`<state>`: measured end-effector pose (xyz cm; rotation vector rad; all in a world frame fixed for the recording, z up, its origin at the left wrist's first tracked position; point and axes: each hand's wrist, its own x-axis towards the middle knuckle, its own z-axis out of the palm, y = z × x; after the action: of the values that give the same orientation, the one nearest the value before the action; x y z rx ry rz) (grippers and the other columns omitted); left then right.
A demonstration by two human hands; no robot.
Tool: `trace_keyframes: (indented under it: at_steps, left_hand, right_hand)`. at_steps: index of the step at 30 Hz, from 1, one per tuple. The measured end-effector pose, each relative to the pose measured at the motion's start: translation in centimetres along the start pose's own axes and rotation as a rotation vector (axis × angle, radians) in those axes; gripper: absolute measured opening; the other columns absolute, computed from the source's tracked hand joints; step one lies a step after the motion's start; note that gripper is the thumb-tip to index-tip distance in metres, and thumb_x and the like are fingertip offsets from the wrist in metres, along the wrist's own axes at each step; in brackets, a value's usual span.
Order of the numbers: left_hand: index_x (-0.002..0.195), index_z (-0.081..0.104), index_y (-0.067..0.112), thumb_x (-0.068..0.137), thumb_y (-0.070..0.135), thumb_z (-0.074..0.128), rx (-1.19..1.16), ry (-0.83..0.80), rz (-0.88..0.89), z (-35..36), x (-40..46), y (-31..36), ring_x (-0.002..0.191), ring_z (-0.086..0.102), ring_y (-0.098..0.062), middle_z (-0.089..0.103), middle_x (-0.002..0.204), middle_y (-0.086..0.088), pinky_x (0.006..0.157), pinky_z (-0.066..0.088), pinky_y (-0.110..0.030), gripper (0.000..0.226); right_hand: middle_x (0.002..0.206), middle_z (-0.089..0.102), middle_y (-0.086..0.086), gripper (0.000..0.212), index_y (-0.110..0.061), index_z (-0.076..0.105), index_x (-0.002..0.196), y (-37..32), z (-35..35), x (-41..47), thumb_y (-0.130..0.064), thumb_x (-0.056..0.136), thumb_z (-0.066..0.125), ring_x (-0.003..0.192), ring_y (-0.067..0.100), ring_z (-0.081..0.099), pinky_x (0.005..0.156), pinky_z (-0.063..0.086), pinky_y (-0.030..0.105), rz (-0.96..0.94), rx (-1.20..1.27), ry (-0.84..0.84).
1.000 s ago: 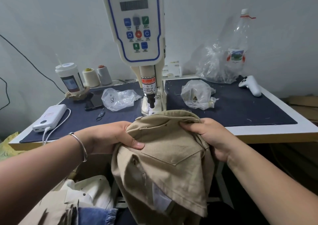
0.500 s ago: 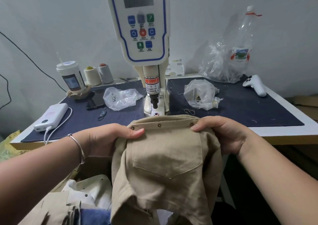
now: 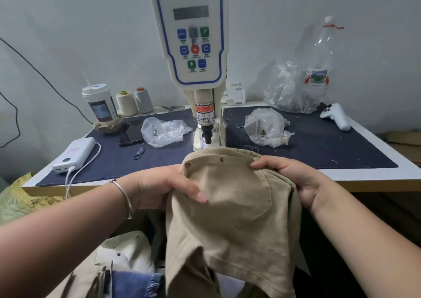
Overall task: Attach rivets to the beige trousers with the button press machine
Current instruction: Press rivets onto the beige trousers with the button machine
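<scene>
Beige trousers (image 3: 230, 209) held below machine (image 3: 190, 35) labelled "SERVO BUTTON MACHINE".

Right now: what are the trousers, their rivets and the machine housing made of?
Beige trousers: woven cloth, matte, soft folds, likely cotton. Rivets: small dark glossy studs, probably metal. Button press machine housing: smooth cream shell, looks like plastic or painted metal.

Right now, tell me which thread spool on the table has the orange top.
The grey spool, the right one of the pair, nearer the button machine. The cream spool beside it has a yellow top.
</scene>
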<state>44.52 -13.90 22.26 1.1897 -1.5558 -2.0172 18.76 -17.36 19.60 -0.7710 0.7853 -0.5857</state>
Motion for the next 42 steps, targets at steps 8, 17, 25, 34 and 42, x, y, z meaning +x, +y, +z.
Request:
trace_keyframes:
  at_steps: [8, 17, 25, 34, 42]
  left_hand:
    - [0.096, 0.062, -0.010, 0.057, -0.009, 0.057, 0.148, 0.064, -0.054, -0.7, 0.7, 0.5, 0.071, 0.069, -0.026, 0.067, 0.087, -0.019, 0.068, 0.057, -0.031, 0.039]
    - [0.107, 0.047, 0.006, 0.050, -0.003, 0.044, 0.051, 0.335, -0.047, -2.3, 1.5, 0.0, 0.066, 0.046, -0.024, 0.041, 0.094, -0.018, 0.056, 0.037, -0.026, 0.057]
    - [0.098, 0.075, 0.002, 0.077, 0.017, 0.065, -0.013, 0.439, -0.029, -5.0, 1.8, -0.3, 0.086, 0.072, -0.027, 0.073, 0.103, -0.021, 0.078, 0.059, -0.032, 0.027]
    - [0.086, 0.068, -0.009, 0.065, 0.029, 0.071, 0.287, 0.703, -0.038, -9.4, 3.5, 0.0, 0.079, 0.063, -0.024, 0.072, 0.087, -0.022, 0.078, 0.048, -0.037, 0.043]
    - [0.085, 0.066, -0.006, 0.060, 0.025, 0.062, 0.213, 0.761, 0.003, -12.0, 6.7, -1.3, 0.079, 0.063, -0.026, 0.070, 0.082, -0.024, 0.081, 0.051, -0.042, 0.041]
  right_hand:
    - [0.099, 0.072, 0.019, 0.043, -0.001, 0.074, 0.098, -0.8, -0.8, -0.6, -0.013, 0.057, 0.073, 0.080, 0.028, 0.071, 0.074, 0.059, 0.034, -0.127, -0.169, 0.178]
    - [0.073, 0.073, 0.013, 0.006, -0.009, 0.076, 0.068, -2.0, -1.2, 1.0, -0.004, 0.070, 0.072, 0.061, 0.021, 0.070, 0.055, 0.056, 0.028, -0.213, -0.313, 0.172]
    - [0.074, 0.069, 0.008, 0.005, -0.010, 0.071, 0.077, -1.4, -3.7, 4.2, -0.006, 0.077, 0.074, 0.061, 0.014, 0.061, 0.061, 0.050, 0.026, -0.299, -0.573, 0.452]
    - [0.109, 0.070, 0.009, 0.024, -0.009, 0.073, 0.105, -5.6, -7.9, 9.6, -0.006, 0.094, 0.051, 0.103, 0.031, 0.061, 0.087, 0.050, 0.041, -0.597, -1.282, 0.992]
    - [0.117, 0.065, 0.010, 0.023, -0.018, 0.068, 0.112, -8.3, -9.8, 13.8, -0.022, 0.092, 0.057, 0.109, 0.031, 0.059, 0.089, 0.049, 0.033, -0.157, -1.433, 0.925]
